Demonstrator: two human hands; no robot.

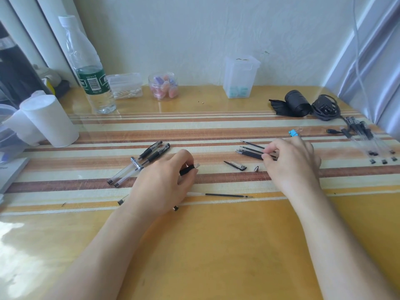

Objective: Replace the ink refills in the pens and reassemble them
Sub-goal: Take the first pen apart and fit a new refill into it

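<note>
My left hand (161,182) grips an open pen barrel (189,169) with a black grip, its open end pointing right. My right hand (292,161) pinches one refill from a small pile of black ink refills (249,150). A used refill (227,195) lies on the table below my hands. A black pen cap (235,165) and a metal pen tip (256,168) lie between the hands. Assembled pens (140,164) lie to the left of my left hand. A small black end plug (175,208) sits near my left wrist.
More clear pens (365,137) lie at the far right beside a black cable bundle (324,109) and a blue binder clip (293,133). A water bottle (91,68), paper roll (52,120), cotton swab box (125,86), eraser jar (164,86) and plastic box (240,76) line the back.
</note>
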